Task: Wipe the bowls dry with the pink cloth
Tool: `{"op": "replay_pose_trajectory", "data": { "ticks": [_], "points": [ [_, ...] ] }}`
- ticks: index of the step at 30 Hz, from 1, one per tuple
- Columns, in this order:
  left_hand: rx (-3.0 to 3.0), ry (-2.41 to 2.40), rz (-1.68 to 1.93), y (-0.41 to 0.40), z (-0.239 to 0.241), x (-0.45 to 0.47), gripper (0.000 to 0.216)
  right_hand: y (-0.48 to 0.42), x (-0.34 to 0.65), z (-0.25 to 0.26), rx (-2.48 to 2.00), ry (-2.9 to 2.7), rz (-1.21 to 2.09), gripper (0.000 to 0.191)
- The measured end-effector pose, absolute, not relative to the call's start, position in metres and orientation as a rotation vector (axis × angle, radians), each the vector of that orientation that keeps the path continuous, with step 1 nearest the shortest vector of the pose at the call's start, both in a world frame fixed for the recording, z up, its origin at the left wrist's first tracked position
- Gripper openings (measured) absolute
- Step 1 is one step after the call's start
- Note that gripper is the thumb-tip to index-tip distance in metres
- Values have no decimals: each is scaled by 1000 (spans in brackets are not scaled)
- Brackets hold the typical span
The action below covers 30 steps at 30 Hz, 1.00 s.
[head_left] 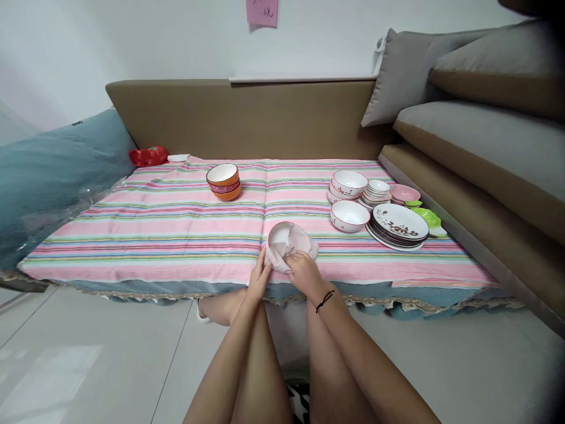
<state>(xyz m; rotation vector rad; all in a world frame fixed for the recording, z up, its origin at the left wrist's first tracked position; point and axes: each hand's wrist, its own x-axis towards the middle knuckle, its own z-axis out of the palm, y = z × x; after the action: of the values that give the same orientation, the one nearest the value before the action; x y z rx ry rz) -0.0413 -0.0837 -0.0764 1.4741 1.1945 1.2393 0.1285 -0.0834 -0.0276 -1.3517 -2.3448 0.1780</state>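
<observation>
A white bowl [279, 234] with a thin red rim rests near the front edge of the striped cloth, in front of me. My left hand [259, 275] grips its left side, fingers against the outer wall. A pale pinkish cloth [300, 241] is bunched into the bowl and over its right side. My right hand [303, 271] is closed on this cloth at the bowl's near right rim; its fingertips are partly hidden in the folds. A black cord circles the right wrist.
Stacked orange-brown bowls [223, 184] stand at back left. To the right are white bowls [349, 216], small dishes [378, 189], a pink bowl [405, 194], patterned plates [400, 224] and a green item [426, 218]. Grey-brown cushions [485, 129] border the right; a red bag [149, 156] lies far left.
</observation>
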Motion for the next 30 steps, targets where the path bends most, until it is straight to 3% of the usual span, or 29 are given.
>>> {"op": "replay_pose_trajectory", "data": {
  "ticks": [4,9,14,18,22,27,30],
  "points": [
    [1534,1210,1202,-84,-77,-43,63,-83,130,-28,-1543,-2260,57,31],
    [1468,1233,1208,-84,-74,-36,60,-86,129,-24,-1600,-2363,101,17],
    [1336,1233,1254,-77,-65,-31,53,-89,127,-23,-1513,-2342,117,35],
    [1375,1194,1264,-64,-53,-20,54,-86,126,-28,-1520,-2252,103,22],
    [1373,1328,1191,-52,-27,-2,54,-81,126,-33,-1579,-2135,-28,39],
    [1415,1678,1013,-33,2,8,55,-79,125,-35,-1612,-2280,28,22],
    [1490,1649,1056,-23,8,6,43,-79,124,-36,-1541,-2329,50,24]
  ]
}}
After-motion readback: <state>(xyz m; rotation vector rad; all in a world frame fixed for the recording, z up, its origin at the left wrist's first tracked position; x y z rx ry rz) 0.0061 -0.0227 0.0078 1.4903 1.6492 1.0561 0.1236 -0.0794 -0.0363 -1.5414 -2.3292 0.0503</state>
